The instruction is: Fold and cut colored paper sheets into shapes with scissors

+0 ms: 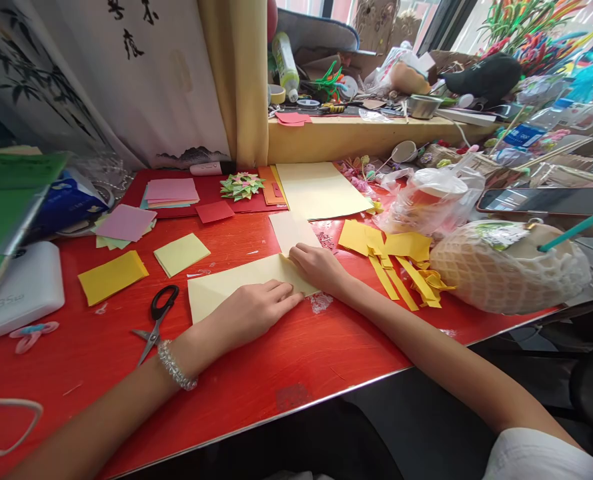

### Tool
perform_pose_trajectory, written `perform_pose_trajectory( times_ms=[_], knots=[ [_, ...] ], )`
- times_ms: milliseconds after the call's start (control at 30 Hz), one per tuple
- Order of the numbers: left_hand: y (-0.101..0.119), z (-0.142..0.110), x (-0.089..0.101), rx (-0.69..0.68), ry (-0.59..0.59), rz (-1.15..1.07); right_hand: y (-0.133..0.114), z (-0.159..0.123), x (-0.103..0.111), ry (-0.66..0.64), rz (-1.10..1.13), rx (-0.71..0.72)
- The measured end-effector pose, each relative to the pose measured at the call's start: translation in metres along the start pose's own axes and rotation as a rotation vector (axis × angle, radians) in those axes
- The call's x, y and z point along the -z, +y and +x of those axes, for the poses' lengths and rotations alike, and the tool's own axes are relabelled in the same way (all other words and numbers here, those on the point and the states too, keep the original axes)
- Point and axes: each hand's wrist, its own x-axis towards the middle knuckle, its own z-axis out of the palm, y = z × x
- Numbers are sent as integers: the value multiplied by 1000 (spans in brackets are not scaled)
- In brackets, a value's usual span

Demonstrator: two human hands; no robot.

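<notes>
- White sleeve (541,457) at the lower right lies nearest the camera, the right forearm reaching from it across the red table (336,360).
- Pale yellow paper (219,287) lies on the table in front of the person, under both hands.
- Left hand (259,307) rests palm down on it, fingers stretched out and wrapped round nothing.
- Right hand (319,267) sits with bent fingers at the paper's right end, where the sheet seems to bend up; whether it pinches or merely presses, I cannot tell.
- Good pressing here calls for a steady left palm, edges matched before any hard crease, then smoothing outward (a slipped edge would likely leave a crooked line).
- Scissors (153,330) lie beside the paper with blades apart, so the left forearm is best kept off their tips.
- Hidden: the paper's edge beneath the fingers. Hard to make out: whether the cream slip (291,230), partly behind the right hand, is a separate piece.
- Cut off: the left arm, at the bottom edge.
</notes>
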Motion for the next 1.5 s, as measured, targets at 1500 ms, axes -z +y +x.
perform_pose_trajectory(
  times_ms=[1500],
  knots=[
    [37,-146,37,278,-121,439,4,0,-8,25,-81,33]
  ],
)
